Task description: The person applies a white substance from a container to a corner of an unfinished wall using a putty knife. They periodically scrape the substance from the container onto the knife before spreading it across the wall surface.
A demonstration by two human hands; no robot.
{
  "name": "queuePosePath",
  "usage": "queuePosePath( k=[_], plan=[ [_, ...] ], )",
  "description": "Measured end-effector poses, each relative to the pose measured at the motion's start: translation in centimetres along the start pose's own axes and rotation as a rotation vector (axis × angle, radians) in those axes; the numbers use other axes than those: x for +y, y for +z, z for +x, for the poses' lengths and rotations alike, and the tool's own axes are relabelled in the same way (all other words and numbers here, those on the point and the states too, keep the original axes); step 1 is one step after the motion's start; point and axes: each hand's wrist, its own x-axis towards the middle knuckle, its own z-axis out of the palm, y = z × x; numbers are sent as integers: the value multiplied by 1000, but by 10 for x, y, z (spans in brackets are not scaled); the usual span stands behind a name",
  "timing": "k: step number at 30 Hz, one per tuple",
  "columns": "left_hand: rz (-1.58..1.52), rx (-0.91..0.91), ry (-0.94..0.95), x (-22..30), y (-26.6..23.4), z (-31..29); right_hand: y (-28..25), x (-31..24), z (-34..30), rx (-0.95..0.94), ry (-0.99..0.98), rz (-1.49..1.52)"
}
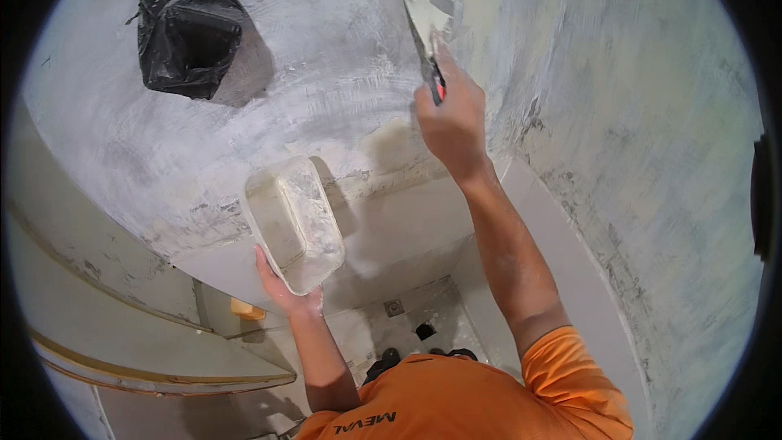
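Note:
My right hand (454,114) is closed round the handle of a putty knife (425,20), with the index finger stretched along its blade. Pale filler coats part of the blade, which lies against or very close to the grey, smeared wall (342,24). Lower and to the left, my left hand (289,289) holds a rectangular, whitish plastic tub (295,224) from its near end. The tub is tilted, and white filler is smeared over its inside wall. My left fingers are partly hidden beneath it.
A black plastic bag (191,37) covers something on the wall at upper left. White panels (391,220) line the lower wall. A curved, pale door-like edge (163,375) stands at lower left, near a yellow object (247,310). The floor has a drain (393,307) and a dark hole (425,331).

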Motion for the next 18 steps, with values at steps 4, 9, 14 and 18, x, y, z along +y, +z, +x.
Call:
queuePosePath(
  k=[4,9,14,18],
  plan=[
    [-3,10,-57,2,-5,-3,28,-13,-57,-362,367,-123],
    [9,-32,-197,-15,-27,6,-2,-18,-163,-481,421,-40],
    [137,-218,-326,-61,-55,9,-68,-28,-201,-461,759,138],
    [316,-277,-512,-99,-43,2,-118,-42,-210,-299,1321,749]
  ],
)
